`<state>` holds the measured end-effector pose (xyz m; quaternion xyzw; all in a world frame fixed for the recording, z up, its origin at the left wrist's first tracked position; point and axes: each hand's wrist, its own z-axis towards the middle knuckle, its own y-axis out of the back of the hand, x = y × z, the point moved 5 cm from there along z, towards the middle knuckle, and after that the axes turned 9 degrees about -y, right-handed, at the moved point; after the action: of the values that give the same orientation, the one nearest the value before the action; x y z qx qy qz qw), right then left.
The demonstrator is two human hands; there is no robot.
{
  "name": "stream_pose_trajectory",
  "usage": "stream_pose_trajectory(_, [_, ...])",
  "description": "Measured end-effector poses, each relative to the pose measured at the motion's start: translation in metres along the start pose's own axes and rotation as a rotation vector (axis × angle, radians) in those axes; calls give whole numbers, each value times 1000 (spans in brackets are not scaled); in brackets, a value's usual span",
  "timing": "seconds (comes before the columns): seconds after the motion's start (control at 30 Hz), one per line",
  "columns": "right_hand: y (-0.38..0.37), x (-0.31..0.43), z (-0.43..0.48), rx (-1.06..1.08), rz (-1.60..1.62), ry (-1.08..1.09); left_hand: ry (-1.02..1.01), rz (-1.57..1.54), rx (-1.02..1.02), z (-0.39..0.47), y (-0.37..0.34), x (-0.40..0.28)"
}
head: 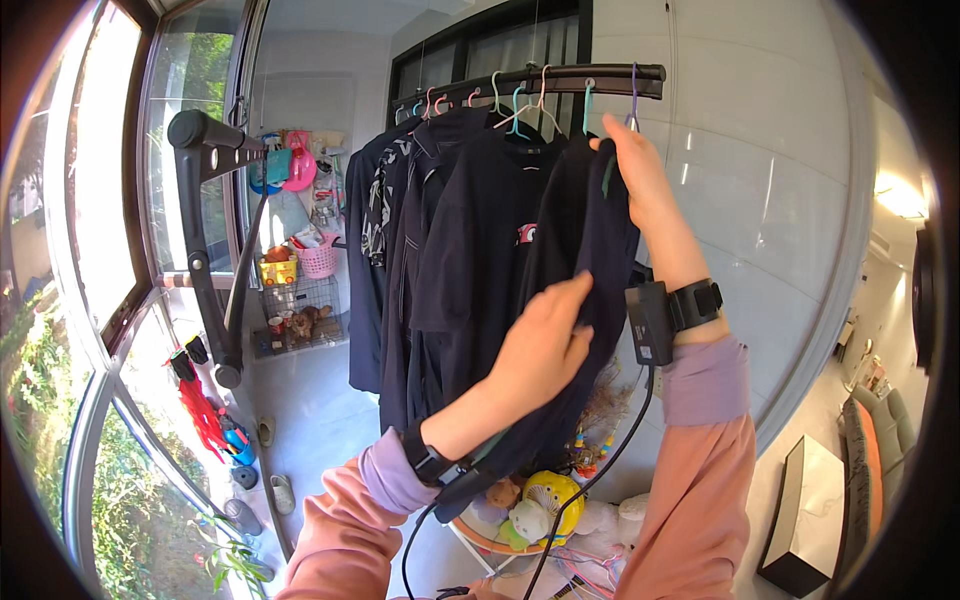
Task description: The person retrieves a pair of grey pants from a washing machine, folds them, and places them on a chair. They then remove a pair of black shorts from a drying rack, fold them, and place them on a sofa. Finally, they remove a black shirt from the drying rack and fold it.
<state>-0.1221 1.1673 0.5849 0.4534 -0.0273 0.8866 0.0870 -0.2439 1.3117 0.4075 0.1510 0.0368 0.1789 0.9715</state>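
Note:
Dark clothes hang from a black drying rail (622, 73) on coloured plastic hangers. My right hand (634, 165) is up near the rail's right end, gripping the shoulder of a navy garment (604, 247). Beside it are a purple hanger (634, 94) and a teal hanger (588, 109); the hook holding this garment is partly hidden. Lower down, my left hand (544, 337) lies in front of the same garment, fingers extended and thumb apart; whether it touches the cloth is unclear. Left of them hangs a black T-shirt (480, 225) with a small red and white print.
A folding black rack arm (210, 247) juts out by the windows at left. Plush toys (529, 517) sit on a round stand below the clothes. A cable (630, 442) hangs from my right wrist device. Slippers (282, 493) and a wire cage (300, 319) are on the floor.

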Motion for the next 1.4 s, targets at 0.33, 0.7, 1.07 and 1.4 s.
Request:
stream_pose_trajectory(0.33, [33,8,-9,-127,-49,18,156,204,-295,-57,-2,42])
stream_pose_trajectory(0.7, [62,44,-36,-107,-18,178,407,50,-80,-100,-39,111])
stream_pose_trajectory(1.07, [239,137,-198,-152,-195,256,348,221,-317,-99,-4,103])
stream_pose_trajectory(1.4, [411,318,-501,-224,-511,474,65,-265,-393,-42,-133,-150])
